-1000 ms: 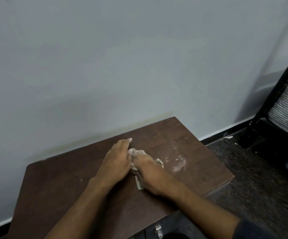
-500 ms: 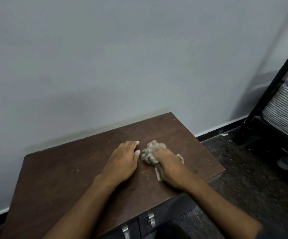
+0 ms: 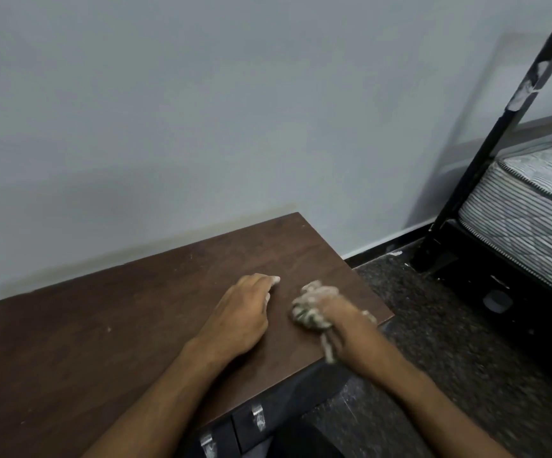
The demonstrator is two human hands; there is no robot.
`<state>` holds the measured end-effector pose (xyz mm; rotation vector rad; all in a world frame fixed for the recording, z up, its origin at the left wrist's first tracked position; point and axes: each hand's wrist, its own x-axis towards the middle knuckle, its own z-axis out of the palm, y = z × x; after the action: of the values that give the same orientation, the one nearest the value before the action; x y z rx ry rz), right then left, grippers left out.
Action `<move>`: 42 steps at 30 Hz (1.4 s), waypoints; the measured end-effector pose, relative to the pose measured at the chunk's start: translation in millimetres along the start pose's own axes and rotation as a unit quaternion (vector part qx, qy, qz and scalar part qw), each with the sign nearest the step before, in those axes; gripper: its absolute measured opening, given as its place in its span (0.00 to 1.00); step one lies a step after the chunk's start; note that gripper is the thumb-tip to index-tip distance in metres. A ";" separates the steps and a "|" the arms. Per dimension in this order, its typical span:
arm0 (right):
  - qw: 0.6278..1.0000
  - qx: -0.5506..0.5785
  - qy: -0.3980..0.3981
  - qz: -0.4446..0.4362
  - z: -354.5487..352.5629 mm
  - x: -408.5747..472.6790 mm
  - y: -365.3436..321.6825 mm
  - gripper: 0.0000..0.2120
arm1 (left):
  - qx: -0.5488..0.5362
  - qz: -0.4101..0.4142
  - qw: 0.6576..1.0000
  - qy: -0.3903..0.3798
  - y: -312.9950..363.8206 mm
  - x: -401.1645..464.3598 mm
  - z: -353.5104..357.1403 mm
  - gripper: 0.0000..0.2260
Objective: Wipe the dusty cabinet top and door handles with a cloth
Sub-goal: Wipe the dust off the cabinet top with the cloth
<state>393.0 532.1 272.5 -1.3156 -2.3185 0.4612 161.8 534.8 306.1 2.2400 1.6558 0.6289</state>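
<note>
1. While our right hand [image 3: 340, 320] clenches the bunched cloth [image 3: 311, 312] near the right edge of the brown cabinet top [image 3: 102, 325], the cloth sits on the wood.
2. Our left hand [image 3: 241, 315] lies flat just left of it, fingers relaxed, grasping nothing.
3. Two metal door handles [image 3: 258, 416] show at the near edge.

A pale grey wall [image 3: 201, 110] fills the background. Against its foot to the right runs a black baseboard [image 3: 390, 241]. Right of that stands a black bed frame [image 3: 486, 150] carrying a striped mattress [image 3: 529, 206], over speckled dark floor [image 3: 449, 342].
</note>
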 end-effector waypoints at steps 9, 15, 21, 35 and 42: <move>0.997 -0.011 0.070 0.042 -0.7 -17.6 0.1 0.26 | 0.023 0.046 0.998 -0.034 8.0 1.9 -1.0 0.19; 0.998 -0.032 0.033 0.031 -1.3 30.0 30.4 0.29 | 0.050 0.043 0.997 -0.032 -1.5 18.4 -9.4 0.20; 0.998 -0.049 0.016 0.039 13.2 146.7 52.0 0.25 | 0.071 0.037 0.994 -0.075 -1.2 30.7 -11.4 0.25; 1.000 -0.016 0.000 0.024 -3.8 155.4 55.5 0.22 | 0.021 0.043 0.997 -0.056 -16.7 33.1 -16.5 0.22; 0.999 -0.021 0.031 -0.006 4.3 28.0 24.3 0.23 | 0.015 -0.010 1.000 -0.026 -14.5 46.1 -13.5 0.22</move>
<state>395.6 568.0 262.8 -1.3153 -2.2953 0.3630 154.4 582.7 319.0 2.2389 1.6706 0.5406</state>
